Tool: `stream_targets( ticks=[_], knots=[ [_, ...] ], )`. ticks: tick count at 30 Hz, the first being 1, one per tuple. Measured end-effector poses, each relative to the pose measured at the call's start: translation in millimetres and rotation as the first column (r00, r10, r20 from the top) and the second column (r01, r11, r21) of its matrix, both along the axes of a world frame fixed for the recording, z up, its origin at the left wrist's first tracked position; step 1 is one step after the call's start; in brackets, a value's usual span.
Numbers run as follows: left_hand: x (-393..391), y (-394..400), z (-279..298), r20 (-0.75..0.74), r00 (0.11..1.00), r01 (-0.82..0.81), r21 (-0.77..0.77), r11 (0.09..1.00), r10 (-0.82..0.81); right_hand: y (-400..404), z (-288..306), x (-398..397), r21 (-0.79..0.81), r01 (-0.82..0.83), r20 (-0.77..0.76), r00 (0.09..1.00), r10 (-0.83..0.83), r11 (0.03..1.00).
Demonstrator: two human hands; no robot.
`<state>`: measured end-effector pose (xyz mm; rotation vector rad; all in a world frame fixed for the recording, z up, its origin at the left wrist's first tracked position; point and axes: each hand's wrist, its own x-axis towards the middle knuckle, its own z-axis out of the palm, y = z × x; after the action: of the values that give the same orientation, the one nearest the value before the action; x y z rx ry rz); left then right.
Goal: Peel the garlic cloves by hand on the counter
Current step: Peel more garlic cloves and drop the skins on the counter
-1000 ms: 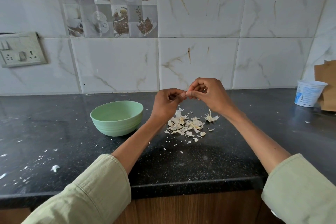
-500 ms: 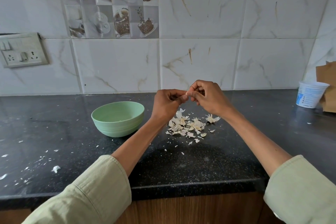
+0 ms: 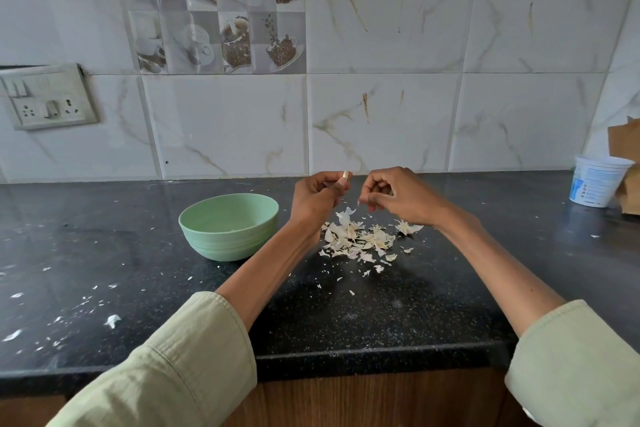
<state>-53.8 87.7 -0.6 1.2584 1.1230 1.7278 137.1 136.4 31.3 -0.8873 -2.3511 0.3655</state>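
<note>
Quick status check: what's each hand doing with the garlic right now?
Left hand pinches a garlic clove. Right hand curled, grip contents unclear. Peel pile below on counter. Nothing blocking.

The bowl [image 3: 229, 225] is sitting on the bench [image 3: 104, 253], with the pile of peels [image 3: 360, 239] lying at its 3 o'clock. The tub [image 3: 597, 179] is standing far toward 3 o'clock, touching the cardboard [image 3: 625, 146] beside it, near the wall.

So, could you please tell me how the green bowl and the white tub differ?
The bowl is pale green, wide and low; the tub is white with blue print, narrower and taller. The bowl sits left of the peel pile; the tub stands far right beside brown cardboard. Both stand upright on the counter.
</note>
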Motion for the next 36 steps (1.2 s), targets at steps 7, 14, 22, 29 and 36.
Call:
stream_targets(
  ticks=[7,14,22,29,36],
  knots=[
    [-2,3,-4,-0.196,0.978,-0.063,0.045,0.997,0.071,-3,5,3,0.048,0.057,-0.126,0.991,-0.05,0.997],
    [-1,1,-3,-0.355,0.923,-0.106,0.142,0.984,0.15,-5,7,-1,0.023,0.0,-0.254,0.967,0.006,1.0],
    [0,-4,1,-0.395,0.899,-0.13,0.178,0.976,0.191,-8,6,-2,0.127,0.0,-0.298,0.954,0.038,0.992],
    [3,-7,4,-0.415,0.883,-0.147,0.202,0.968,0.22,-9,6,-1,0.082,-0.02,-0.312,0.949,0.045,0.996],
    [5,-8,3,-0.348,0.918,-0.136,0.18,0.974,0.193,-5,2,-6,0.131,0.014,-0.262,0.965,0.02,0.991]
  ],
)
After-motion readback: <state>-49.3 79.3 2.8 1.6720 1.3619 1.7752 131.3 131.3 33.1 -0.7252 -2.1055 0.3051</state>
